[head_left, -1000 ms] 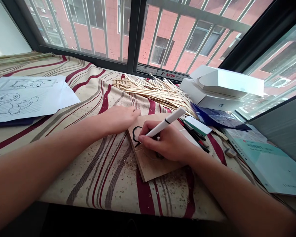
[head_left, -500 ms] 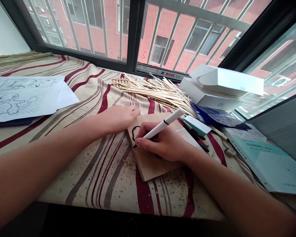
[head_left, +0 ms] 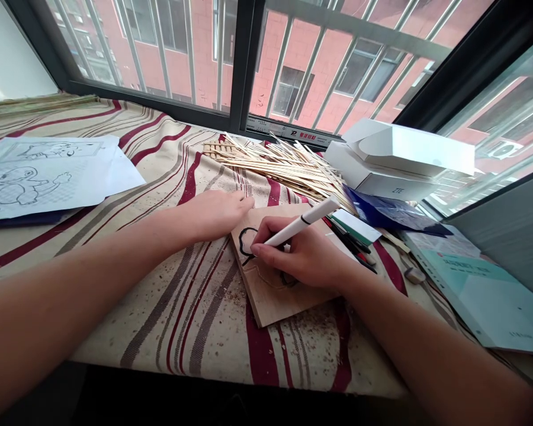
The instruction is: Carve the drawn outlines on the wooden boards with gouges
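Observation:
A white pen [head_left: 302, 222] with a dark band slants up out of my right hand [head_left: 293, 255], which is closed round it in a writing grip. Its lower end is hidden behind my fingers, over a light wooden board [head_left: 266, 305]. Thick black curved lines [head_left: 244, 238] stand on the board's left part, with a carved-looking outline [head_left: 266, 278] nearer to me. More dark marking lies partly under my right hand. My left hand [head_left: 220, 212] rests at the board's far left corner, fingers bent against its edge; the thumb is hidden.
A striped cloth [head_left: 155, 307] with wood crumbs covers the table. Paper drawings [head_left: 39, 171] lie left. Thin wooden sticks [head_left: 284, 163] are heaped behind the board. Right are a white box [head_left: 400, 157], dark-handled tools [head_left: 350, 242], a blue sheet [head_left: 382, 207] and a greenish book [head_left: 484, 290].
My right hand and the pen have shifted slightly right, uncovering more of the black line and the outline below it. My left hand has stayed at the board's corner.

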`<control>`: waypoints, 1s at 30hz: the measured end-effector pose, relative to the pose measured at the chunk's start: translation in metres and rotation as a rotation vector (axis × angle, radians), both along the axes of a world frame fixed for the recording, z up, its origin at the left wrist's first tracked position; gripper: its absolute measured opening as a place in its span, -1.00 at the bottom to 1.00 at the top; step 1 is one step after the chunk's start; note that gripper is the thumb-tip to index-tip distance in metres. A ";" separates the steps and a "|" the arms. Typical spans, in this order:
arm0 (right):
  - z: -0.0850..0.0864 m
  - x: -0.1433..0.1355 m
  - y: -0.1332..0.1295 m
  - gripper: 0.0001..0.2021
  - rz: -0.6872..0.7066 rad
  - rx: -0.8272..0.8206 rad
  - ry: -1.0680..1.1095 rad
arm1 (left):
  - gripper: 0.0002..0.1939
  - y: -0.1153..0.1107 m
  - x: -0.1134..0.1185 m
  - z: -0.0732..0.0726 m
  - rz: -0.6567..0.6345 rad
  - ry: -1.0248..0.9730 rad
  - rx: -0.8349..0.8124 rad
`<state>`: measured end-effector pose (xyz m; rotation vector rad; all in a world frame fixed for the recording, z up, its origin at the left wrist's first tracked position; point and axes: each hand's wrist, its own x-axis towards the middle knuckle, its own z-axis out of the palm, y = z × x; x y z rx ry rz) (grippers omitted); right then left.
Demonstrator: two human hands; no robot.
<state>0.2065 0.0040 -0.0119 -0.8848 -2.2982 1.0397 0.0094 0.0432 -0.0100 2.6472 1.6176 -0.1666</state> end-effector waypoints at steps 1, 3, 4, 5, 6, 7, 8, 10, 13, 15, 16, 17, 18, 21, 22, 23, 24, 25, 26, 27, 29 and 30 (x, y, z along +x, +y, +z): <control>-0.001 0.000 0.000 -0.89 0.019 -0.020 0.005 | -0.64 0.000 0.000 0.000 -0.003 0.001 -0.002; -0.001 0.001 0.000 -0.88 0.037 -0.037 0.005 | -0.64 0.000 0.000 0.000 -0.005 0.005 -0.003; 0.000 0.001 0.001 -0.88 0.029 -0.030 0.001 | -0.65 0.000 0.000 0.000 -0.005 0.009 -0.003; 0.000 0.001 0.001 -0.89 0.015 -0.014 -0.007 | -0.64 0.000 -0.001 -0.001 -0.006 0.015 0.002; 0.001 0.002 0.002 -0.90 0.000 0.005 -0.015 | -0.64 0.000 -0.001 -0.001 -0.010 0.021 0.010; 0.002 0.001 0.002 -0.91 -0.012 0.019 -0.020 | -0.63 0.001 -0.001 -0.002 -0.015 0.026 0.019; 0.003 0.001 0.002 -0.91 -0.018 0.021 -0.021 | -0.62 0.001 -0.002 -0.002 -0.022 0.028 0.024; 0.002 0.001 0.002 -0.93 0.001 -0.014 -0.011 | -0.62 0.001 -0.002 -0.003 -0.037 0.025 0.028; 0.002 0.001 0.002 -0.96 0.054 -0.093 0.003 | -0.61 0.001 -0.002 -0.002 -0.044 0.020 0.026; 0.002 0.003 0.003 -0.97 0.074 -0.104 0.002 | -0.60 0.001 -0.002 -0.002 -0.034 0.023 0.026; 0.002 0.003 0.004 -0.95 0.075 -0.107 -0.004 | -0.60 0.001 -0.002 -0.003 -0.031 0.026 0.028; 0.003 0.004 0.005 -0.93 0.074 -0.113 -0.010 | -0.60 0.001 -0.002 -0.003 -0.031 0.029 0.032; 0.003 0.004 0.005 -0.91 0.069 -0.123 -0.016 | -0.61 0.002 -0.002 -0.003 -0.033 0.032 0.036; 0.003 0.004 0.004 -0.89 0.037 -0.156 -0.027 | -0.61 0.002 -0.002 -0.004 -0.035 0.039 0.038; 0.002 0.004 0.003 -0.90 0.033 -0.158 -0.022 | -0.61 0.002 -0.002 -0.004 -0.034 0.039 0.038; 0.001 0.004 0.002 -0.90 0.035 -0.158 -0.017 | -0.61 0.002 -0.003 -0.004 -0.032 0.039 0.037; 0.001 0.004 0.002 -0.91 0.043 -0.161 -0.013 | -0.60 0.002 -0.003 -0.004 -0.032 0.038 0.035; 0.001 0.003 0.002 -0.91 0.052 -0.165 -0.008 | -0.60 0.002 -0.003 -0.004 -0.031 0.038 0.034; 0.000 0.004 0.003 -0.91 0.057 -0.161 -0.005 | -0.59 0.001 -0.003 -0.004 -0.033 0.038 0.033; 0.001 0.004 0.003 -0.91 0.056 -0.147 -0.001 | -0.59 0.001 -0.002 -0.004 -0.034 0.039 0.034; 0.002 0.004 0.005 -0.92 0.025 -0.088 0.009 | -0.58 0.001 -0.001 -0.003 -0.029 0.040 0.037; 0.002 0.005 0.006 -0.92 0.005 -0.055 0.013 | -0.58 0.001 -0.001 -0.003 -0.023 0.040 0.035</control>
